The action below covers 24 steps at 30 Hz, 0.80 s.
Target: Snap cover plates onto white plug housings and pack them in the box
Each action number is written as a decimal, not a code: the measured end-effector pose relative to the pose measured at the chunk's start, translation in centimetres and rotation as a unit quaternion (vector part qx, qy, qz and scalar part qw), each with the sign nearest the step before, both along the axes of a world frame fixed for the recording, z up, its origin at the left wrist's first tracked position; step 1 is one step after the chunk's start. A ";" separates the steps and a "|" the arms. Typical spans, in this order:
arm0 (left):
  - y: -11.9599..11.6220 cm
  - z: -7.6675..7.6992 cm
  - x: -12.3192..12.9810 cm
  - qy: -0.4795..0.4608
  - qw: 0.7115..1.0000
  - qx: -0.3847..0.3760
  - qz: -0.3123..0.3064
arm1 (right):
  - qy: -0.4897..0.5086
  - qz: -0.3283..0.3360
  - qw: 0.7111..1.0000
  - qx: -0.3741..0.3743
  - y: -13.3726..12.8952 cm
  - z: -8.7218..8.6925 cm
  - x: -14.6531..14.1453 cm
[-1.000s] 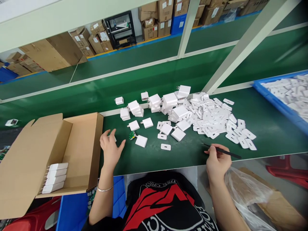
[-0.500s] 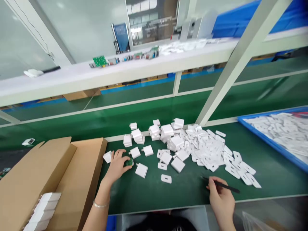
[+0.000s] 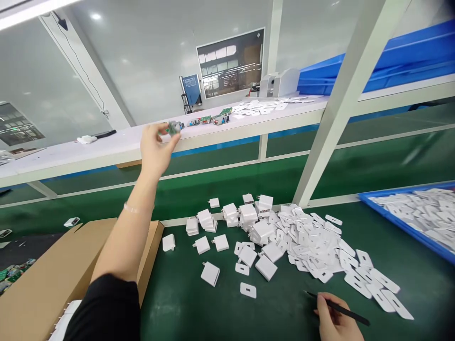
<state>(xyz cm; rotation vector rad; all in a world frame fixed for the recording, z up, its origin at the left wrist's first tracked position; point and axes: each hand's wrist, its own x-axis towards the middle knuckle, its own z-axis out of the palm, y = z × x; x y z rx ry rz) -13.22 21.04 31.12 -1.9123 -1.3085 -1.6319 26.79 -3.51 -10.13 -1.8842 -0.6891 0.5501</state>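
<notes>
My left hand (image 3: 156,149) is raised at the front edge of the upper shelf, its thumb and fingers closed on a small green circuit board (image 3: 173,128). Other boards with components (image 3: 221,120) lie on the shelf just right of it. Low on the right, my right hand (image 3: 336,316) holds black tweezers (image 3: 346,311), their tip pointing left over the green table. White charger housings (image 3: 210,273) stand and lie in the middle of the table, beside a heap of flat white plates (image 3: 313,241). One plate (image 3: 248,290) lies apart in front.
An open cardboard box (image 3: 46,270) holding white housings stands at the left. A blue tray (image 3: 405,220) full of white parts is at the right. A slanted white post (image 3: 330,118) rises behind the heap to the shelf (image 3: 121,142).
My left hand has lifted the green board from the table up to the shelf. My right hand still holds the tweezers. The camera view has tilted upward.
</notes>
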 end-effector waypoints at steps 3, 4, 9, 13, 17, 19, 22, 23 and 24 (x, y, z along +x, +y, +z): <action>5.4 4.4 1.5 0.032 0.999 -0.037 0.005 | 0.031 -0.001 0.999 0.021 -0.2 0.5 -0.3; 6.4 4.9 1.6 0.032 0.997 -0.069 -0.008 | 0.037 -0.008 0.999 0.037 -0.3 0.6 -0.3; 3.5 0.2 1.1 -0.008 0.999 -0.011 -0.041 | -0.063 0.059 0.990 0.109 -1.0 0.1 1.0; -4.4 -10.0 0.1 -0.035 0.999 0.013 -0.040 | -0.253 0.205 0.942 0.082 -1.4 -0.2 3.0; -10.1 -21.8 -2.4 -0.035 0.984 -0.171 0.035 | -0.349 0.257 0.899 0.060 -1.2 -0.3 4.1; -11.5 -26.7 -3.6 -0.045 0.974 -0.212 0.060 | -0.383 0.268 0.882 0.059 -1.0 -0.4 4.2; -13.1 -32.0 -4.5 -0.047 0.961 -0.257 0.091 | -0.411 0.264 0.869 0.075 -0.3 -0.6 3.5; -13.6 -33.2 -4.6 -0.049 0.957 -0.267 0.099 | -0.418 0.254 0.869 0.078 -0.1 -0.7 3.1; -14.2 -34.2 -4.6 -0.052 0.954 -0.275 0.104 | -0.425 0.238 0.870 0.076 0.2 -0.8 2.7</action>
